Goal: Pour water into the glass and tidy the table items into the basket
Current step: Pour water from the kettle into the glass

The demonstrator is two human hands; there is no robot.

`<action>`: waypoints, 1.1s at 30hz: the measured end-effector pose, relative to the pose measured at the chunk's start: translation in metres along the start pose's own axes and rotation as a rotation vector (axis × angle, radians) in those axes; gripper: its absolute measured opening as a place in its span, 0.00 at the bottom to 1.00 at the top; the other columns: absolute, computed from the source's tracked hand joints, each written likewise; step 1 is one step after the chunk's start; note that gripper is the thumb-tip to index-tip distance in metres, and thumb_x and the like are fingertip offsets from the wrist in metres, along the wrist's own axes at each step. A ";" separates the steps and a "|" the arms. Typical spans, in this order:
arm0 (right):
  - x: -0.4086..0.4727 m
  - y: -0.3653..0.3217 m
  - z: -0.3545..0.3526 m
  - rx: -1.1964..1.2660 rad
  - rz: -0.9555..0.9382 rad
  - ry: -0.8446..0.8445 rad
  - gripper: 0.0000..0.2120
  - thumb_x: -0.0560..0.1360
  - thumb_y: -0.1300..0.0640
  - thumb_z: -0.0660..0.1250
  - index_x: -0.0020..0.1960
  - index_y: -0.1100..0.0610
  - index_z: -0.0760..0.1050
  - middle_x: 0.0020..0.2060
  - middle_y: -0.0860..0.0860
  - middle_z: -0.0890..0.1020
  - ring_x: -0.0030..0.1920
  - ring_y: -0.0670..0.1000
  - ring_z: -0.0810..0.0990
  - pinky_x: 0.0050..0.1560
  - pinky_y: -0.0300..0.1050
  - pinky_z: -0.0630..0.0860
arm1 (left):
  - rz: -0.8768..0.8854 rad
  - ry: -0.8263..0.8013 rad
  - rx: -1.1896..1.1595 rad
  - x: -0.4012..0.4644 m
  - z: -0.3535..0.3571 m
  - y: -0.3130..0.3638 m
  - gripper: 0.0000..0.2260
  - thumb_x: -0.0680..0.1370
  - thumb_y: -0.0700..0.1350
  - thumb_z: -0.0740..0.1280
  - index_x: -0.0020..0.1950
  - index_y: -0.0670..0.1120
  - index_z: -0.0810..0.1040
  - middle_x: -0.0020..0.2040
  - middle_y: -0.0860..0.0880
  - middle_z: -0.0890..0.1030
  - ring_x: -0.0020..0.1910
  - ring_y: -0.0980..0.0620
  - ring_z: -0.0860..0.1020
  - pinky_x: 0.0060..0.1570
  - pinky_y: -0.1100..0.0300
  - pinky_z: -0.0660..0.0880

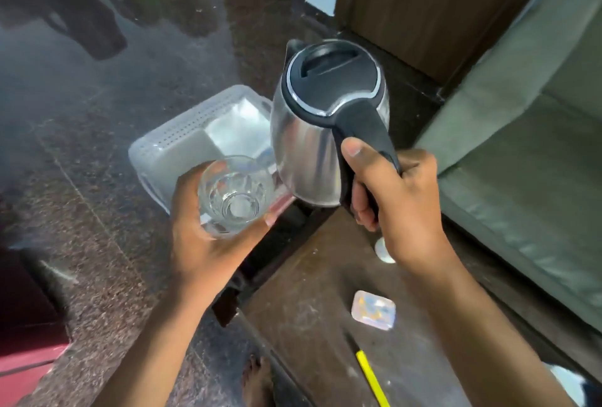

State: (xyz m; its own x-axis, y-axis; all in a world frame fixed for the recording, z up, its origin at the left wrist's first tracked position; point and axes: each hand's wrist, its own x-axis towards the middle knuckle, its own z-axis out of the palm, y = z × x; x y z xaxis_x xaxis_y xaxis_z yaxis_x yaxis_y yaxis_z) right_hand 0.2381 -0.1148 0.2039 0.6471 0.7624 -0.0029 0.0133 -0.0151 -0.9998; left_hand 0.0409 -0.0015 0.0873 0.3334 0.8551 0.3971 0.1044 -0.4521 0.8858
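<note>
Gripping the black handle of a steel kettle (306, 145), the right hand (400, 207) has its fingers (361, 162) closed around it, the kettle raised and tilted a little, lid shut. The left hand (202, 237) cups a clear glass (236, 194) from below, fingers curled round it, just beside the kettle's base. Behind both, a white perforated basket (169, 142) sits on the floor. On the wooden bench (309, 309) lie a small square packet (374, 310) and a yellow pencil (371, 377).

Your left hand (208, 237) and right hand (400, 207) are bare, without rings or watch. Back from the fingers, both forearms show no sleeves. One foot (257, 380) is bare.
</note>
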 end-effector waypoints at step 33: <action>-0.296 -0.001 -0.399 -0.328 0.426 0.261 0.31 0.69 0.36 0.72 0.20 0.57 0.68 0.16 0.53 0.69 0.18 0.50 0.64 0.24 0.38 0.62 | 0.126 -0.901 0.076 -0.225 0.336 0.116 0.34 0.68 0.60 0.79 0.67 0.39 0.83 0.61 0.42 0.85 0.63 0.41 0.83 0.63 0.44 0.79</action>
State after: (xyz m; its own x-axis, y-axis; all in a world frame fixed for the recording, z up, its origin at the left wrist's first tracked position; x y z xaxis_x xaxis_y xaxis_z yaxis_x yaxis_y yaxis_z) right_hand 0.3507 -0.5983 0.2133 0.8125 0.4616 -0.3561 -0.0811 -0.5153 -0.8531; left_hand 0.2932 -0.3313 0.0199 0.9488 0.2905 0.1240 0.0683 -0.5719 0.8174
